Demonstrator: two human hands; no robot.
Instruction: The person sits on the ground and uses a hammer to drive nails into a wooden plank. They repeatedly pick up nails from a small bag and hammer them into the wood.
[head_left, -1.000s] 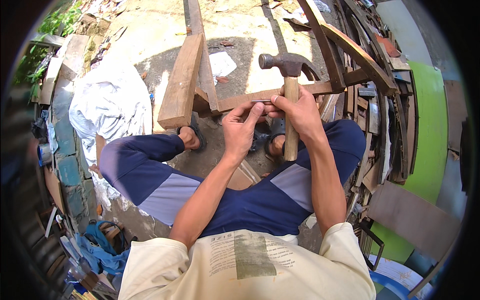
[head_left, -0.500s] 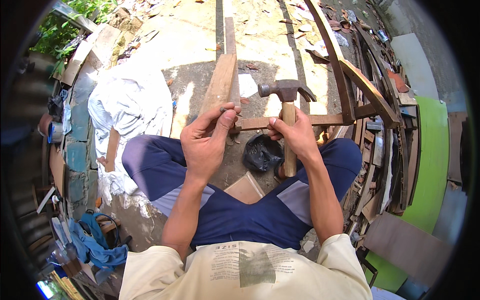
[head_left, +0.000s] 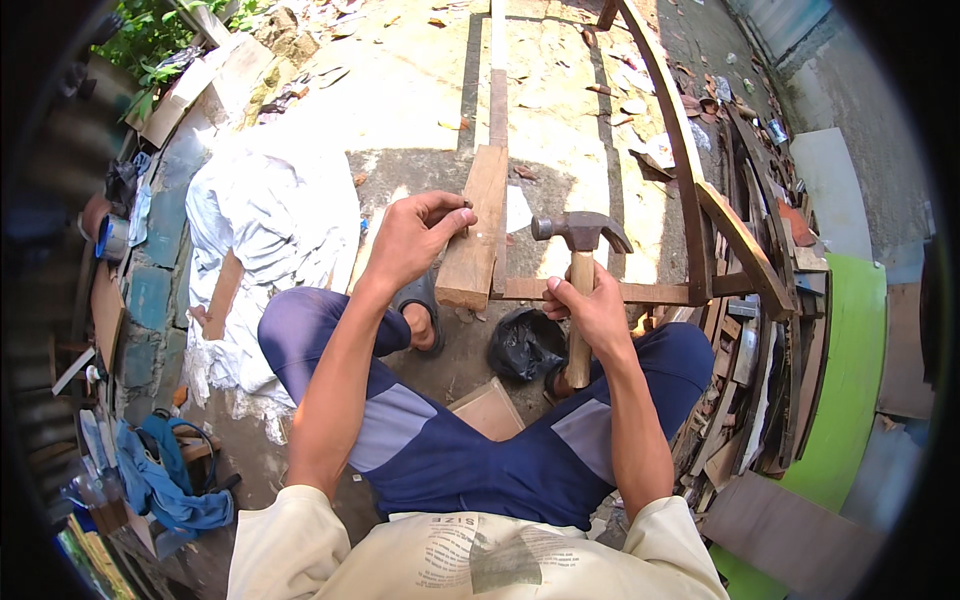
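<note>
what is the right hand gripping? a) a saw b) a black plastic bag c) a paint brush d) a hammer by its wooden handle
d: the right hand is closed around the wooden handle of a claw hammer, its metal head up beside the thick wooden board that the left hand pinches at the edge.

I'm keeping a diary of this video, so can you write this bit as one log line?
left hand: pinching something small against wooden plank | right hand: gripping hammer, head up | person: seated on ground
</note>
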